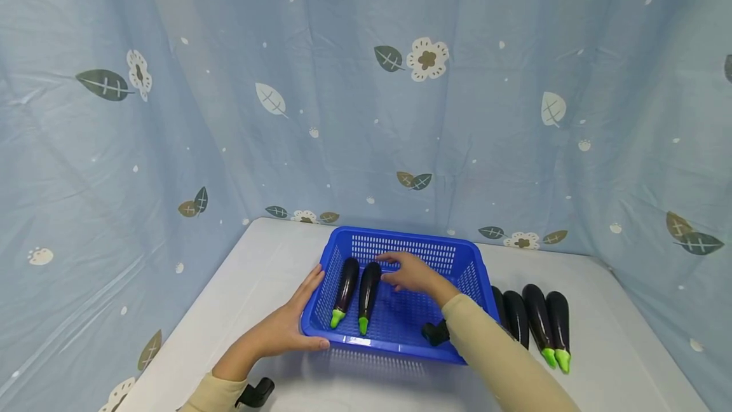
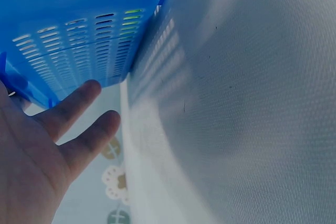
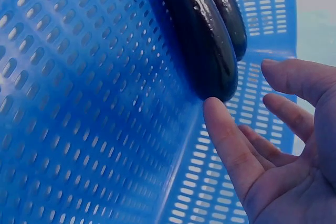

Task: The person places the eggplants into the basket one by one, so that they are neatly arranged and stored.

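Observation:
Inside a blue plastic basket (image 1: 408, 351), two dark eggplants with green stem ends lie side by side: a left eggplant (image 1: 346, 285) and a right eggplant (image 1: 370, 291). My left hand (image 1: 286, 323) rests against the basket's left side, fingers straight along it and thumb by the front corner. In the left wrist view, two spread fingers (image 2: 89, 140) reach beside the slotted wall. Over the basket, my right hand (image 1: 408, 274) has parted fingers and holds nothing. Its fingertips are right by the rounded end of the nearer eggplant (image 3: 202, 35) in the right wrist view.
Several more eggplants (image 1: 536, 320) lie on the white tabletop (image 1: 606, 336) to the right of the basket, partly hidden by the right sleeve (image 1: 497, 355). A blue patterned curtain (image 1: 354, 113) hangs behind the table and along its sides.

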`<state>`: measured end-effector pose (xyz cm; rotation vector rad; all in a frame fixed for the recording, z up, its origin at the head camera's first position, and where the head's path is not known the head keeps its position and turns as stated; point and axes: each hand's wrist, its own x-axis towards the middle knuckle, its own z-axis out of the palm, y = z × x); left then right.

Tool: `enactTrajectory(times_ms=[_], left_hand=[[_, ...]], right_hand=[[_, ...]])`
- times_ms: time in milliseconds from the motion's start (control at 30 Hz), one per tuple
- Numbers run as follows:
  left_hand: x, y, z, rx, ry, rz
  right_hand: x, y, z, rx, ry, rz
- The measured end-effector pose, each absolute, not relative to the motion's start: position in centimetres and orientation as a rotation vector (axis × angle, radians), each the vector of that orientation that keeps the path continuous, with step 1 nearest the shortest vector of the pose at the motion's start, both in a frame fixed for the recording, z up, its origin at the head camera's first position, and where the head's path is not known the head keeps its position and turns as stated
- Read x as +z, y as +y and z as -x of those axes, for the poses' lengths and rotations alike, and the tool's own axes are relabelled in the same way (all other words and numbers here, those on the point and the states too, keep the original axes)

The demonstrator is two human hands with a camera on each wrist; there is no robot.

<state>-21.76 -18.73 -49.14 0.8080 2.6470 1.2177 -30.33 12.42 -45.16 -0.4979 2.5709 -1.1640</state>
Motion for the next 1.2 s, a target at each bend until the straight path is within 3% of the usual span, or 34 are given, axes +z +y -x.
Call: enactTrajectory(times_ms=[1200], left_hand=[[-49.1,-18.7,21.8,1.248,2.629,-0.826]], right_hand=[[-42.8,18.6,30.1,-1.209,2.74,0.427]])
